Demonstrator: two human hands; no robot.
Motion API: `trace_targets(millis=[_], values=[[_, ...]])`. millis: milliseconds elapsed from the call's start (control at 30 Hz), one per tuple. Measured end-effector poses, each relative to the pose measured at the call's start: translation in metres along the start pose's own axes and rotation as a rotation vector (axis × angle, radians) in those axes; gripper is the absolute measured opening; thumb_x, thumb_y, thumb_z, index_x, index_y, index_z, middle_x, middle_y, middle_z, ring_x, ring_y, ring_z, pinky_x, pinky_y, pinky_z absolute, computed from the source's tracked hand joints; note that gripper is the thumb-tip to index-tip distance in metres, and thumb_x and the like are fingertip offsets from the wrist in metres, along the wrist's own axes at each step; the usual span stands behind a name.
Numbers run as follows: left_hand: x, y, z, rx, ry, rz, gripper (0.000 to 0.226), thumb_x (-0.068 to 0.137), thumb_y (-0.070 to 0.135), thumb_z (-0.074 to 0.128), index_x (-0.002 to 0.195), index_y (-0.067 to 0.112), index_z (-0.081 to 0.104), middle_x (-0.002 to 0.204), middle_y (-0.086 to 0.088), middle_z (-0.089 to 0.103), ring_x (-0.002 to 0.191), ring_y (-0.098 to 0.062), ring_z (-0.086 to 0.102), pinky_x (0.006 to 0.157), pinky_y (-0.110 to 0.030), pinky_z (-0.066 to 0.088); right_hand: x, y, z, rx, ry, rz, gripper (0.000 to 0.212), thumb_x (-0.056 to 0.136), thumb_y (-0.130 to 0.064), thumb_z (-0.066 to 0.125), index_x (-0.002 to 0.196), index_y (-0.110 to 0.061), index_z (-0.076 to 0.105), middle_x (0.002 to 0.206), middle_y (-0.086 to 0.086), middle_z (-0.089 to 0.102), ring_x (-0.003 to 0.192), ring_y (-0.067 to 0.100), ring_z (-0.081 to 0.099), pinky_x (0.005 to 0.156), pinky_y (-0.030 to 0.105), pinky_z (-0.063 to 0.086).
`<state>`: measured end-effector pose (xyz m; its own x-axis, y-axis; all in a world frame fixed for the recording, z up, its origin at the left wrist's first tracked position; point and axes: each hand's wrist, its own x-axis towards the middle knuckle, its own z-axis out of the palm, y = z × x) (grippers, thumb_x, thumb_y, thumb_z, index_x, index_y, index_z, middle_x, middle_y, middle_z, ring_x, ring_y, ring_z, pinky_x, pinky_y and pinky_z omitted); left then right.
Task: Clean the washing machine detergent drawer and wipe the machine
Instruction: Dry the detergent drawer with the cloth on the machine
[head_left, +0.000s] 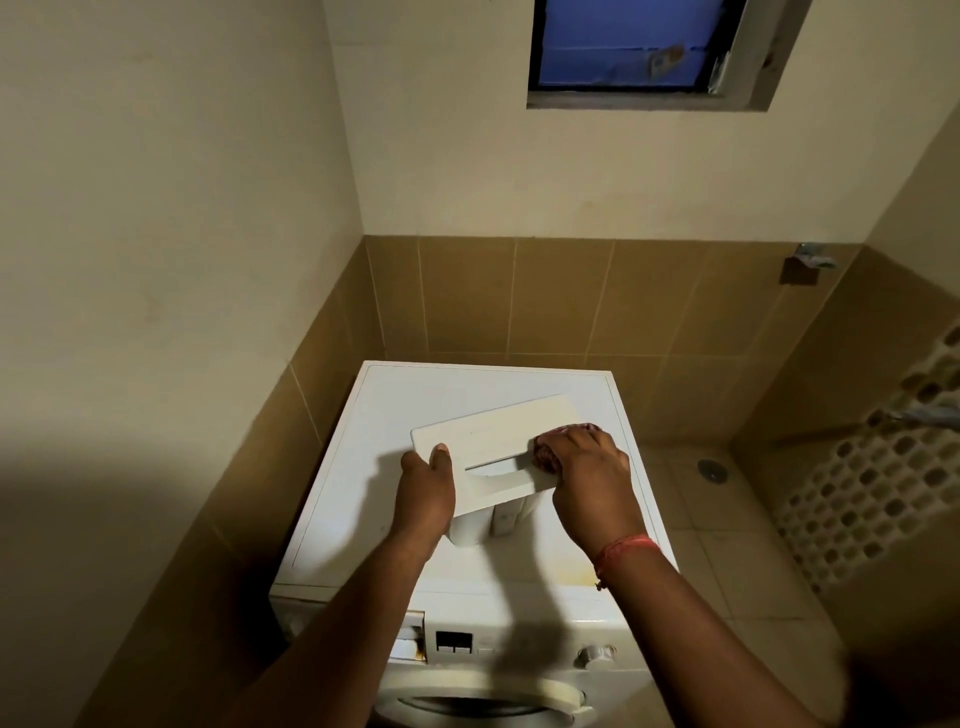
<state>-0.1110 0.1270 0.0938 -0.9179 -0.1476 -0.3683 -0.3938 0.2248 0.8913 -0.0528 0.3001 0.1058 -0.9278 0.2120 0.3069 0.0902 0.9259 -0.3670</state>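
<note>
The detergent drawer (498, 457) is already out, held above the washing machine's top (395, 395) near its front edge, left hand (423, 486) gripping its end, right hand (587, 467) pressing a reddish cloth (545, 452) to its front panel; wiping the machine looks undone.

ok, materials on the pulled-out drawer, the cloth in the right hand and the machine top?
White detergent drawer: looks like moulded plastic, smooth and matte, with rounded corners and a recessed handle. Reddish wiping cloth: seems a soft fabric, crumpled under the right hand; the weave is too small to tell. White washing machine top: smooth with a slight sheen, either painted metal or laminate; the picture cannot settle it.
</note>
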Motion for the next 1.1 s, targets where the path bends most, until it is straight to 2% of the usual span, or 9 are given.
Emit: trace_targets(millis=[300, 400, 467, 533, 600, 700, 800, 933, 1100], values=[[0.005, -0.002, 0.001, 0.046, 0.02, 0.027, 0.044, 0.1, 0.045, 0.039, 0.124, 0.008, 0.039, 0.108, -0.007, 0.052, 0.094, -0.03, 0.053, 0.089, -0.053, 0.052, 0.021, 0.003, 0.008, 0.035, 0.108, 0.144, 0.049, 0.068, 0.005, 0.049, 0.105, -0.021, 0.065, 0.105, 0.0, 0.061, 0.103, 0.029, 0.053, 0.079, 0.037, 0.042], [0.005, -0.001, 0.002, 0.075, 0.04, 0.044, 0.044, 0.1, 0.044, 0.04, 0.123, 0.006, 0.04, 0.113, -0.013, 0.057, 0.096, -0.033, 0.056, 0.087, -0.052, 0.053, 0.026, -0.021, 0.02, 0.064, -0.041, -0.183, 0.042, 0.085, -0.004, 0.053, 0.124, -0.015, 0.064, 0.126, 0.004, 0.062, 0.122, 0.026, 0.053, 0.106, 0.036, 0.039], [0.005, 0.0, 0.001, 0.088, 0.042, 0.054, 0.043, 0.1, 0.043, 0.04, 0.12, 0.005, 0.041, 0.118, -0.017, 0.059, 0.097, -0.034, 0.058, 0.086, -0.049, 0.054, 0.033, -0.021, 0.022, 0.043, -0.114, -0.352, 0.047, 0.08, -0.011, 0.069, 0.126, -0.021, 0.063, 0.132, -0.001, 0.061, 0.123, 0.02, 0.054, 0.107, 0.023, 0.034], [0.004, 0.0, 0.001, 0.117, 0.029, 0.067, 0.042, 0.101, 0.044, 0.039, 0.117, 0.005, 0.041, 0.118, -0.017, 0.059, 0.098, -0.033, 0.057, 0.085, -0.045, 0.053, 0.051, -0.005, 0.02, 0.01, -0.137, -0.276, 0.046, 0.073, -0.023, 0.076, 0.118, -0.027, 0.063, 0.128, -0.005, 0.061, 0.12, 0.02, 0.055, 0.101, 0.022, 0.04], [0.003, -0.001, 0.001, 0.141, 0.021, 0.086, 0.04, 0.101, 0.043, 0.037, 0.115, 0.005, 0.041, 0.117, -0.016, 0.06, 0.093, -0.03, 0.056, 0.082, -0.041, 0.052, 0.063, 0.015, 0.015, 0.007, -0.112, -0.089, 0.029, 0.083, -0.019, 0.056, 0.111, -0.024, 0.063, 0.125, -0.001, 0.061, 0.119, 0.026, 0.053, 0.098, 0.029, 0.043], [0.003, -0.001, 0.002, 0.156, 0.022, 0.095, 0.04, 0.102, 0.041, 0.037, 0.116, 0.004, 0.041, 0.115, -0.017, 0.061, 0.094, -0.032, 0.058, 0.076, -0.037, 0.049, 0.062, 0.017, 0.019, 0.023, -0.077, -0.009, 0.033, 0.088, -0.01, 0.047, 0.115, -0.019, 0.064, 0.13, 0.004, 0.06, 0.125, 0.029, 0.05, 0.106, 0.032, 0.039], [0.006, 0.0, 0.002, 0.136, 0.026, 0.084, 0.038, 0.102, 0.04, 0.038, 0.113, 0.004, 0.041, 0.113, -0.021, 0.061, 0.097, -0.037, 0.06, 0.077, -0.042, 0.052, 0.048, -0.018, 0.035, 0.093, -0.159, -0.23, 0.048, 0.084, -0.016, 0.071, 0.131, -0.016, 0.061, 0.14, 0.007, 0.056, 0.128, 0.025, 0.051, 0.113, 0.027, 0.032], [0.004, 0.001, -0.001, 0.114, 0.014, 0.086, 0.027, 0.102, 0.035, 0.039, 0.11, 0.009, 0.04, 0.112, -0.019, 0.062, 0.093, -0.035, 0.061, 0.08, -0.05, 0.055, 0.037, -0.056, 0.043, 0.123, -0.163, -0.455, 0.037, 0.09, -0.016, 0.058, 0.127, -0.018, 0.065, 0.131, 0.004, 0.062, 0.12, 0.022, 0.057, 0.105, 0.031, 0.042], [0.003, 0.005, -0.002, 0.149, -0.001, 0.089, 0.035, 0.101, 0.042, 0.037, 0.108, 0.008, 0.039, 0.113, -0.019, 0.06, 0.098, -0.036, 0.059, 0.08, -0.045, 0.052, 0.051, -0.01, 0.024, -0.03, -0.22, -0.191, 0.071, 0.074, -0.036, 0.08, 0.139, -0.026, 0.052, 0.146, 0.0, 0.05, 0.133, 0.023, 0.047, 0.112, 0.034, 0.036]])
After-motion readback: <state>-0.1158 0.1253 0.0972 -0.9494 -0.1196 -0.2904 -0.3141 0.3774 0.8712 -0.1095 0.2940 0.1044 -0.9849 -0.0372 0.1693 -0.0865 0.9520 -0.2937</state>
